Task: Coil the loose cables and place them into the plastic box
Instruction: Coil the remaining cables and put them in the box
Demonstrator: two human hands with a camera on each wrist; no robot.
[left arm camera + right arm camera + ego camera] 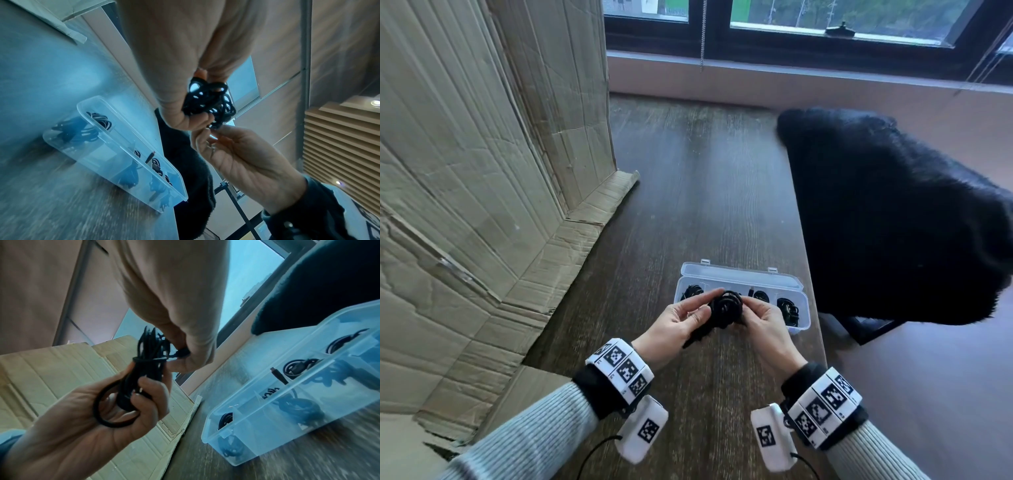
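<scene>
Both hands hold one black cable (726, 308) just above the counter (688, 192), at 6 o'clock of the box (799, 320). Left hand (681, 322) grips the coil body so the loops don't spring apart; right hand (765, 320) pinches the plug end beside a wrap round the coil's middle, likely tying it off. Holding close to the box keeps the drop short. Box dividers hold other coils, count unclear through hazy plastic. Plug type hidden by fingertips. Box lid partly blocked by hands.
</scene>
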